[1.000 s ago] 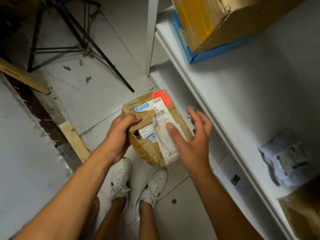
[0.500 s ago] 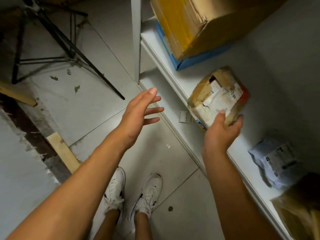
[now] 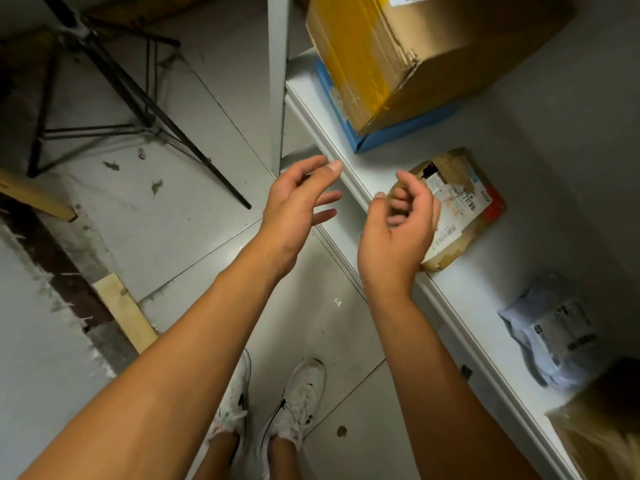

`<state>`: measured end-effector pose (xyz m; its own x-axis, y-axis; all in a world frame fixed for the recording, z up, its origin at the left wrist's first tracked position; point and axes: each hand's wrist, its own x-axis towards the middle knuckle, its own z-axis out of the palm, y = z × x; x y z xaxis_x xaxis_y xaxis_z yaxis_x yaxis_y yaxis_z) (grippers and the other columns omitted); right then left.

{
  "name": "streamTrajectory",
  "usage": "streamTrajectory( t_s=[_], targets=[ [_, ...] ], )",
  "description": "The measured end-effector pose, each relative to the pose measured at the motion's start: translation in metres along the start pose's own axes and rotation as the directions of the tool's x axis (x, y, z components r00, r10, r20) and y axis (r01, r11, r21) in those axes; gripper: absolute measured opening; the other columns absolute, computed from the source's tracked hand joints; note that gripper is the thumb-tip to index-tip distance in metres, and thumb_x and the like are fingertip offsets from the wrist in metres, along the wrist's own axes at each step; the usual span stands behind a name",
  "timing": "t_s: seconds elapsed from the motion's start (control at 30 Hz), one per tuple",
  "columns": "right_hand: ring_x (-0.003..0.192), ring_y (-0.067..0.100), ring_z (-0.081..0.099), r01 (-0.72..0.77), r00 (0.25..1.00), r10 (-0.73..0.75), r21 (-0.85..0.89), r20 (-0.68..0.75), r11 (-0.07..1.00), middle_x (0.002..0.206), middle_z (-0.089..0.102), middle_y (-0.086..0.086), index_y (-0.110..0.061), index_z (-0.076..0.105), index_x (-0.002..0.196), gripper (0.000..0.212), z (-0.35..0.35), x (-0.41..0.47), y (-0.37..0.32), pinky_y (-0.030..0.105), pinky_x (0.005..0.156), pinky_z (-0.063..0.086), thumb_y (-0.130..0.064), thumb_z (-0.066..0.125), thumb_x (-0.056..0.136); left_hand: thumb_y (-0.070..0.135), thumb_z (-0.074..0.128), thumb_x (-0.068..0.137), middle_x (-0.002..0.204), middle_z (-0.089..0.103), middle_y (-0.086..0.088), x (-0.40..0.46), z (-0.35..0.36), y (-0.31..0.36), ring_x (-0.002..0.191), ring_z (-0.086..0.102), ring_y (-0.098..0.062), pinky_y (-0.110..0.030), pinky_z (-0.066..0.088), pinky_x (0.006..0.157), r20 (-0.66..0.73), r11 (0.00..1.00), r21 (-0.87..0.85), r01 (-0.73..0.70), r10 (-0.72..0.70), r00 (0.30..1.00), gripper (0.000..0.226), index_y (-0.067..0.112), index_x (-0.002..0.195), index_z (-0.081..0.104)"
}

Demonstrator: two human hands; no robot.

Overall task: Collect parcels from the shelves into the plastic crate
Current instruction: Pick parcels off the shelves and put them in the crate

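A battered brown cardboard parcel point(image 3: 460, 206) with white labels and a red sticker lies flat on the white shelf point(image 3: 460, 289). My right hand point(image 3: 398, 230) hovers in front of the parcel's left side, fingers loosely curled, holding nothing. My left hand point(image 3: 298, 206) floats over the floor just left of the shelf edge, fingers spread and empty. A large cardboard box with yellow tape point(image 3: 415, 53) sits on a flat blue box point(image 3: 391, 133) at the far end of the shelf. A grey plastic mailer bag point(image 3: 550, 337) lies nearer on the shelf. No plastic crate is in view.
A white shelf upright point(image 3: 277, 81) stands left of the boxes. A black tripod point(image 3: 114, 91) stands on the tiled floor at the left. Wooden planks point(image 3: 124, 313) lie along the left wall edge. Another brown parcel point(image 3: 602, 434) fills the bottom right corner. My white shoes point(image 3: 273, 414) are below.
The brown parcel went from both hands to my right hand, then onto the shelf. My right hand has let go and drawn back; my left hand stays free.
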<state>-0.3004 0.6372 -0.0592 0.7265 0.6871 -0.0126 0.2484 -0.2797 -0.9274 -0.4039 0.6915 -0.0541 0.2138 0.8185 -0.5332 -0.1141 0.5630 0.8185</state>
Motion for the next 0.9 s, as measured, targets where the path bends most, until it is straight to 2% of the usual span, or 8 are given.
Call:
streamTrajectory(
  t_s=[0.23,0.33,0.47,0.57,0.67,0.73,0.8,0.9],
  targets=[
    [0.086,0.000,0.059,-0.177,0.979,0.167,0.092,0.115,0.980,0.099,0.062,-0.007,-0.021,0.065,0.120,0.030,0.012,0.021,-0.020,0.008,0.071,0.047,-0.005,0.057,0.097,0.043,0.070,0.090,0.129,0.063,-0.001,0.014,0.022,0.025,0.108,0.070,-0.016,-0.041,0.057,0.096,0.022,0.999,-0.036,-0.020,0.021,1.000,0.055,0.024,0.139,0.053],
    [0.095,0.003,0.064,-0.182,0.979,0.172,0.093,0.110,0.979,0.104,0.066,-0.008,-0.024,0.066,0.121,0.030,0.017,0.026,-0.022,0.012,0.076,0.051,-0.008,0.057,0.098,0.041,0.072,0.089,0.123,0.064,0.004,0.019,0.035,0.029,0.115,0.065,-0.017,-0.044,0.053,0.102,0.020,0.996,-0.083,-0.025,0.027,0.999,0.064,0.026,0.145,0.044],
    [0.103,0.010,0.067,-0.237,0.970,0.225,0.157,0.088,0.959,0.110,0.068,-0.006,-0.024,0.065,0.128,0.031,0.022,0.035,-0.022,0.032,0.089,0.059,-0.011,0.055,0.101,0.045,0.075,0.084,0.112,0.063,0.015,0.027,0.047,0.030,0.116,0.061,-0.013,-0.045,0.047,0.108,0.009,0.989,-0.139,-0.053,0.055,0.998,0.077,0.030,0.149,0.037],
    [0.093,0.007,0.068,-0.265,0.964,0.257,0.228,0.064,0.937,0.104,0.067,-0.009,-0.019,0.062,0.133,0.034,0.022,0.042,-0.024,0.026,0.081,0.060,-0.008,0.055,0.101,0.056,0.079,0.074,0.114,0.062,0.015,0.031,0.053,0.035,0.116,0.060,-0.011,-0.043,0.044,0.111,-0.010,0.982,-0.175,-0.071,0.070,0.997,0.093,0.031,0.151,0.034],
    [0.078,0.003,0.066,-0.290,0.957,0.283,0.274,0.065,0.917,0.094,0.069,-0.006,-0.016,0.061,0.135,0.036,0.021,0.045,-0.026,0.019,0.072,0.058,-0.007,0.054,0.101,0.072,0.076,0.057,0.129,0.059,0.006,0.035,0.057,0.045,0.121,0.059,-0.017,-0.042,0.044,0.110,-0.023,0.974,-0.215,-0.074,0.071,0.997,0.112,0.033,0.152,0.030],
    [0.077,0.003,0.066,-0.301,0.954,0.292,0.285,0.075,0.910,0.089,0.067,-0.007,-0.017,0.060,0.136,0.036,0.020,0.043,-0.029,0.019,0.073,0.057,-0.008,0.054,0.101,0.072,0.077,0.060,0.129,0.055,0.007,0.037,0.060,0.053,0.121,0.057,-0.018,-0.043,0.044,0.109,-0.039,0.972,-0.223,-0.068,0.061,0.997,0.111,0.035,0.152,0.028],
    [0.082,0.005,0.066,-0.318,0.948,0.306,0.296,0.087,0.901,0.094,0.069,-0.005,-0.018,0.059,0.138,0.038,0.020,0.040,-0.031,0.020,0.074,0.058,-0.009,0.054,0.101,0.068,0.078,0.067,0.119,0.053,0.012,0.039,0.063,0.061,0.118,0.056,-0.017,-0.043,0.045,0.108,-0.064,0.976,-0.207,-0.060,0.048,0.997,0.106,0.033,0.152,0.026],
    [0.089,0.008,0.066,-0.349,0.937,0.333,0.318,0.105,0.882,0.115,0.070,0.005,-0.017,0.056,0.141,0.041,0.019,0.035,-0.037,0.021,0.075,0.058,-0.009,0.053,0.101,0.065,0.082,0.062,0.118,0.055,0.012,0.042,0.063,0.070,0.115,0.059,-0.019,-0.045,0.048,0.104,-0.080,0.980,-0.192,-0.056,0.041,0.996,0.109,0.031,0.151,0.029]
  ],
)
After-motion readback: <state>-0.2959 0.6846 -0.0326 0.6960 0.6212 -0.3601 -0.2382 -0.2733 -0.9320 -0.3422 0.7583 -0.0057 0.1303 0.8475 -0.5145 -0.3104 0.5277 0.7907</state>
